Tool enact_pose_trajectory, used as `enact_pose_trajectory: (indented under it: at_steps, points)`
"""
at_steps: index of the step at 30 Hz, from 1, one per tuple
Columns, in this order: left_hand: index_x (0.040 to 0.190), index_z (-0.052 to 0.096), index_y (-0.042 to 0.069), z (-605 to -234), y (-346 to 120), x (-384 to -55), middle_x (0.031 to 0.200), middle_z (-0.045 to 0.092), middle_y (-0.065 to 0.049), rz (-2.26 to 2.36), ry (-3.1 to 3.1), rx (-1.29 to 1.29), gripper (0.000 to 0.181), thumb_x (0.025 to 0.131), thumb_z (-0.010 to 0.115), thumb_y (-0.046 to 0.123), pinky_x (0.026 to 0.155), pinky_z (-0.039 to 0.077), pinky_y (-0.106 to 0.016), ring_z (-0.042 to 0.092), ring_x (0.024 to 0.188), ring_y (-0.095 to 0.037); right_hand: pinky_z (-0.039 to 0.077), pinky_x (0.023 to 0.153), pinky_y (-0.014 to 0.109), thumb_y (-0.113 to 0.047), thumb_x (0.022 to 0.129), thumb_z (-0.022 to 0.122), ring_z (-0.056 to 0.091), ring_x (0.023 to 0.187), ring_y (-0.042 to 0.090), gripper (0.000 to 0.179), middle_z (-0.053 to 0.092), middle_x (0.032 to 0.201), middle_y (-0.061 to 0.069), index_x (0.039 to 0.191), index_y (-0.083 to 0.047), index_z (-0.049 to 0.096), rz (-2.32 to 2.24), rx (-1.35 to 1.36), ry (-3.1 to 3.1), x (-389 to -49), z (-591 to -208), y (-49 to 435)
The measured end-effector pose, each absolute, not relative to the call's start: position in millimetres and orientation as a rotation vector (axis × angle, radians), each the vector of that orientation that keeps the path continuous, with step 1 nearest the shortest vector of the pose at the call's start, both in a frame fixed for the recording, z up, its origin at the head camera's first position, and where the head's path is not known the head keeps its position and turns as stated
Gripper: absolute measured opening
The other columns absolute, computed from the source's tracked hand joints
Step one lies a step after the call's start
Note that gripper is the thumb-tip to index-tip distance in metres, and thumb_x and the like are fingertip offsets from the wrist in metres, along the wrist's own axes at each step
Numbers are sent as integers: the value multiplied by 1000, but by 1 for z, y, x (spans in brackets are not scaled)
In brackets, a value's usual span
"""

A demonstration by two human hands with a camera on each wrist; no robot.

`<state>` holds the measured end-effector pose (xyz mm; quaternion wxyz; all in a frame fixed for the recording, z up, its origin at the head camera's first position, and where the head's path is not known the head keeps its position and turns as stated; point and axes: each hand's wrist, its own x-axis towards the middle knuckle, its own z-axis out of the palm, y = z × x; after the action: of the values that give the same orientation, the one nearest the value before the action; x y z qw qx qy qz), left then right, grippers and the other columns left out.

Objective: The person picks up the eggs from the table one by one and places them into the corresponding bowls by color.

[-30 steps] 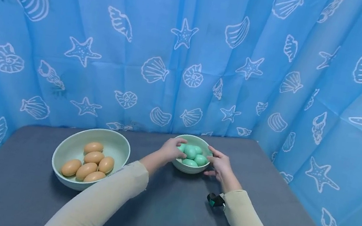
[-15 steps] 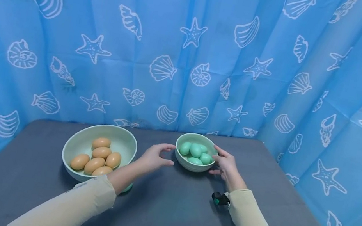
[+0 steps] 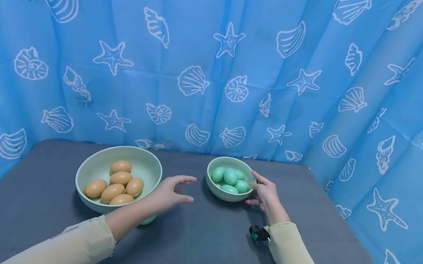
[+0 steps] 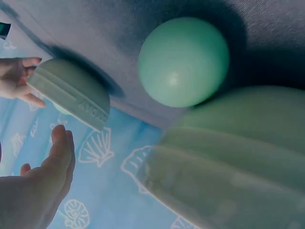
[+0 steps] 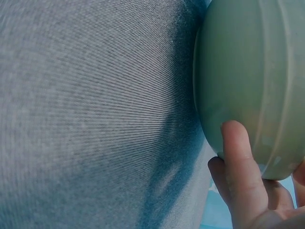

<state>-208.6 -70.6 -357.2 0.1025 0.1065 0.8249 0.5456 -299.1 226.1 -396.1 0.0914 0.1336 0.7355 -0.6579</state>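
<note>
A small pale-green bowl [image 3: 222,194] with several green eggs [image 3: 230,176] inside stands toward the back of the table. At its right side, my right hand [image 3: 267,196] holds the bowl wall; in the right wrist view the thumb [image 5: 240,162] lies along the outside. My left hand [image 3: 168,194] is in the air between the two bowls, fingers apart, holding nothing. Near it is a larger pale-green bowl [image 3: 148,163] with several brown eggs [image 3: 112,193]. One green egg [image 4: 183,62] lies on the table beside the large bowl, mostly hidden by my left arm in the head view.
The grey table [image 3: 191,258] ends at a blue curtain [image 3: 206,57] with white shell and starfish prints at the back and right. A small black strap piece [image 3: 259,233] hangs at my right sleeve.
My left hand has drawn back from over the small bowl's eggs, leftward and nearer to me. My right hand stays at that bowl. The head view has turned slightly left.
</note>
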Motion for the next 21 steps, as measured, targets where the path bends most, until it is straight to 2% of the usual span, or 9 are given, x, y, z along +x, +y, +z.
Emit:
enact_pose_trajectory:
  at_steps: [4, 9, 16, 21]
  points:
    - [141, 57, 7, -360, -77, -201, 147, 53, -16, 1611, 2441, 312, 49, 94, 70, 6, 102, 50, -51, 49, 134, -43, 62, 69, 36, -6, 106, 45, 38, 142, 42, 54, 17, 167, 17, 157, -18, 35, -1955, 402, 2189, -300, -397, 226]
    - [140, 58, 5, -363, -87, -193, 146, 54, -17, 1600, 2472, 323, 49, 93, 70, 5, 100, 52, -51, 50, 133, -43, 62, 66, 35, -6, 105, 45, 42, 139, 42, 54, 18, 167, 16, 157, -19, 35, -1965, 409, 2187, -301, -397, 227]
    - [139, 58, 5, -368, -104, -183, 147, 53, -20, 1538, 2528, 328, 48, 92, 70, 4, 107, 44, -58, 45, 138, -45, 62, 71, 38, -5, 106, 44, 37, 143, 42, 54, 16, 167, 16, 157, -18, 35, -1964, 413, 2170, -300, -398, 226]
    - [139, 59, 5, -378, -110, -182, 146, 54, -19, 1482, 2604, 306, 50, 90, 69, -2, 107, 42, -60, 44, 138, -43, 62, 74, 39, -6, 106, 44, 37, 143, 42, 54, 15, 168, 16, 158, -18, 34, -1962, 408, 2168, -300, -396, 226]
